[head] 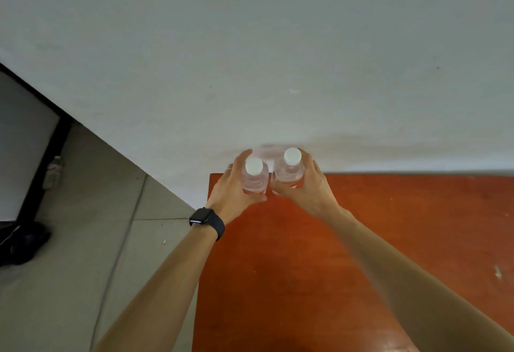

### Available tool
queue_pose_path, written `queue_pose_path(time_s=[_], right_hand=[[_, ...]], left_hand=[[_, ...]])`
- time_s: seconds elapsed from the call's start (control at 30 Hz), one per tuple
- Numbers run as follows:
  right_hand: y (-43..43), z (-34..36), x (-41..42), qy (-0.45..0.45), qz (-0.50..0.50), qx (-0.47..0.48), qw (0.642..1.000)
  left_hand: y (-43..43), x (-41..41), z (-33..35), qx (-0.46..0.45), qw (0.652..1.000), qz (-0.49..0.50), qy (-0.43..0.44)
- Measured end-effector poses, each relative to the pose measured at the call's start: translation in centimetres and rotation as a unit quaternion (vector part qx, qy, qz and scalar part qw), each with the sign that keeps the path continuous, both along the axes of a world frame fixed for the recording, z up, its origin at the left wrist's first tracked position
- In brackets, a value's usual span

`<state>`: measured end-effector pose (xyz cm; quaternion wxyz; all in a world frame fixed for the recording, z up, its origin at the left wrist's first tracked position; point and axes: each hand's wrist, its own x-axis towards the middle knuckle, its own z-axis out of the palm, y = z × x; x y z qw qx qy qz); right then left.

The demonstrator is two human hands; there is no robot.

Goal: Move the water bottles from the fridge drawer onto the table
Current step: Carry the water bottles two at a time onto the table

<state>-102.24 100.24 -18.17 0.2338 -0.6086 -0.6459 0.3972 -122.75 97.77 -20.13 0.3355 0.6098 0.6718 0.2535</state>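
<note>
Two clear water bottles with white caps stand upright side by side at the far left corner of the red-brown table (361,240), close to the wall. My left hand (230,190) grips the left bottle (254,176) around its body. My right hand (306,187) grips the right bottle (290,168) the same way. Red labels show low on both bottles, partly hidden by my fingers. Whether the bottles' bases touch the tabletop is hidden by my hands. The fridge drawer is out of view.
A white wall (250,59) rises right behind the table's far edge. Grey tiled floor (91,226) lies left of the table. At the far left stand a dark-framed panel (25,157) and a dark object (25,243) on the floor.
</note>
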Motion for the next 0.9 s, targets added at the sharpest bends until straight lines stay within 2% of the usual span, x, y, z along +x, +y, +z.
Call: queue_pose_path(time_s=[0.17,0.53,0.9], right_hand=[[-0.2,-1.2,0.6,-0.012,0.032,-0.072,0.997],[0.0,-2.1,-0.8,0.000,-0.014,-0.041,0.999],[0.0,-1.8,-0.7,-0.009,0.007,-0.052,0.999]], left_hand=[[-0.3,-0.6,-1.8,-0.023,1.000,0.001,0.011],[0.6,0.5,-2.5,-0.001,0.999,0.036,0.018],[1.4,0.2,-2.2,-0.025,0.999,0.034,0.007]])
